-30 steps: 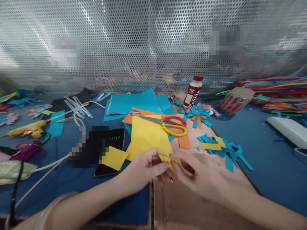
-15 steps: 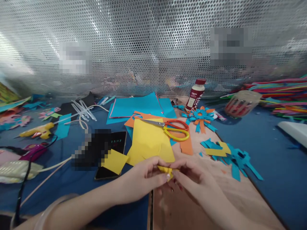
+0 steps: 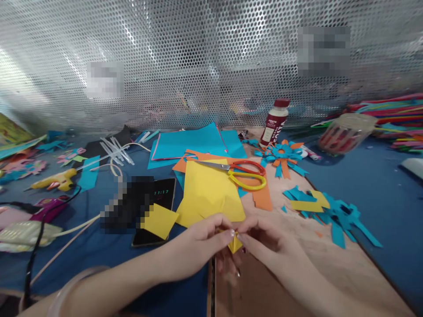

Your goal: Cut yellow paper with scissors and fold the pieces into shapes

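Between my two hands is a small piece of folded yellow paper (image 3: 234, 245), with creases meeting at its pointed lower end. My left hand (image 3: 211, 240) pinches it from the left, thumb on top. From the right my right hand (image 3: 262, 242) grips it with thumb and fingers; the fingers partly cover it. Just beyond my hands lie yellow sheets (image 3: 211, 189), and on them rest scissors (image 3: 244, 172) with one red and one yellow handle. A small yellow paper square (image 3: 159, 221) lies on a dark phone (image 3: 140, 239) left of my hands.
Blue sheets (image 3: 188, 143) lie at the back. To the right are a bottle (image 3: 275, 123), a blue-and-orange paper flower (image 3: 282, 154), blue paper strips (image 3: 342, 215) and a tilted clear jar (image 3: 345, 134). A yellow glue gun (image 3: 56, 181) and cables are on the left.
The folded yellow paper has been turned or pressed between my fingers, and its pointed creased end now shows more plainly. The view has shifted slightly.
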A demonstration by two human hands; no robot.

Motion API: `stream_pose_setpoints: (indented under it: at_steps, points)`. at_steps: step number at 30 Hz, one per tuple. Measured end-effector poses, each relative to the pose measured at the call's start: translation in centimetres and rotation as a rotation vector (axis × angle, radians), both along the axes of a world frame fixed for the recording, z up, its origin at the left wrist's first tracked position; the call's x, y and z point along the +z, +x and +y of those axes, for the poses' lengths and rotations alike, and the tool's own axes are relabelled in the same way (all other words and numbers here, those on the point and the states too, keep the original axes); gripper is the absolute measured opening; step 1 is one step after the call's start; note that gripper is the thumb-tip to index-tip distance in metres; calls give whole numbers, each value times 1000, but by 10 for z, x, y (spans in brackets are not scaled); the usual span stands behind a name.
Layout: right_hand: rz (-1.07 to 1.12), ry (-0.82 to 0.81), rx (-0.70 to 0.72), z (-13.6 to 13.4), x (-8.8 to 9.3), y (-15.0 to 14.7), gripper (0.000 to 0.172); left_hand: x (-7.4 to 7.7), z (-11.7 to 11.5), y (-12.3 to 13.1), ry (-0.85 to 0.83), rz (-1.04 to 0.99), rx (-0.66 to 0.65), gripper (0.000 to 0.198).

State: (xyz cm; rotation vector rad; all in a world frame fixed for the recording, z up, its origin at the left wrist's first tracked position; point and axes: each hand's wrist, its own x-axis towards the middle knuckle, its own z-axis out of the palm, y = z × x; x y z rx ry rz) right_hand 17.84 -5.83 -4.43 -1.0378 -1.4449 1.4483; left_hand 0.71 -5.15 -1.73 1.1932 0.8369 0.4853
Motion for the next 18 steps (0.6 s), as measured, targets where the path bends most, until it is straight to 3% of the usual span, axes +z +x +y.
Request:
stream_pose_setpoints:
  at_steps: [8,18]
  points:
    - [1,91,7,-2,-14,3,18,-3,2,0,-116,-85,6,22]
    - [-259,223,69,8,22,12,13,-5,8,-4,-342,-148,6,17]
